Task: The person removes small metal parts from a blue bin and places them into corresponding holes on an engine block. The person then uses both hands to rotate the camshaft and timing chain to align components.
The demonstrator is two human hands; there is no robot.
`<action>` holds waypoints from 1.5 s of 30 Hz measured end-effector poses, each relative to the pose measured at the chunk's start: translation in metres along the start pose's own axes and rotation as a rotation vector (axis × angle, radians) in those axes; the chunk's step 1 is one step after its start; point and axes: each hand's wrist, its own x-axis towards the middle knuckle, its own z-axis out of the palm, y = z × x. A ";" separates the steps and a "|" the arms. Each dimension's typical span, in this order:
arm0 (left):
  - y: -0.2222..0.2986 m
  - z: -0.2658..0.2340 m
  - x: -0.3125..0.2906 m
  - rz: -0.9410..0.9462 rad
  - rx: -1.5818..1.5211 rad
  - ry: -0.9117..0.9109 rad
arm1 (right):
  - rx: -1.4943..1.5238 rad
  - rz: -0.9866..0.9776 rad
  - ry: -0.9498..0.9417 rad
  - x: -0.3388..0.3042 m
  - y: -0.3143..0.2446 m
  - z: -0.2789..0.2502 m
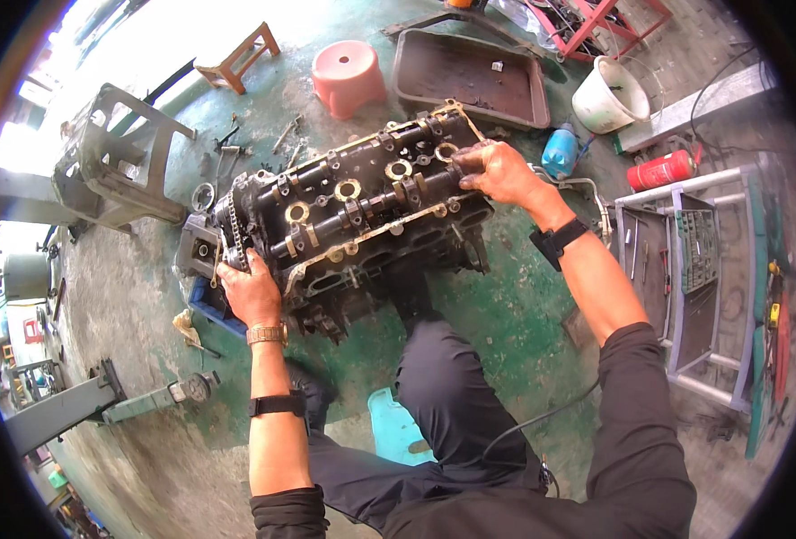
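Note:
A greasy engine (326, 247) stands in front of me, its valve cover off and its camshafts (434, 189) bare. A timing chain (237, 235) runs down its left end. My left hand (252, 295) grips that end beside the chain, thumb up and fingers bent round the edge. At the far right corner of the engine's top, my right hand (503, 175) has its blackened fingers curled over the edge. Tan gasket rims line the top, and round tan rings (348, 189) sit between the shafts. The undersides of both hands' fingers are partly hidden.
A pink stool (349, 76) and a brown drip tray (528, 99) lie beyond the engine. To the right are a white bucket (609, 94), a blue bottle (560, 151), a red fire extinguisher (660, 170) and a metal rack (730, 296). A grey stool (115, 166) stands left.

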 end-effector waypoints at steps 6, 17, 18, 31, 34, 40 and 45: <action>0.000 0.001 -0.002 0.010 0.004 0.039 | -0.094 0.006 0.087 -0.002 0.002 0.009; 0.005 -0.003 -0.004 0.020 0.005 0.019 | 0.189 0.022 -0.086 0.007 0.009 -0.008; 0.006 -0.003 -0.004 0.025 0.007 0.025 | 0.168 0.005 -0.082 0.008 0.009 -0.009; 0.001 0.000 -0.001 0.000 -0.011 0.016 | -0.100 -0.030 -0.089 0.012 -0.005 -0.011; 0.004 -0.002 -0.002 -0.007 -0.001 -0.004 | -0.039 -0.075 0.001 0.003 -0.007 -0.004; 0.009 -0.004 -0.006 -0.012 0.022 0.034 | -0.193 -0.153 0.570 -0.049 -0.025 0.031; 0.012 -0.006 -0.007 -0.025 0.028 0.020 | -0.176 -0.061 0.503 -0.067 -0.034 0.055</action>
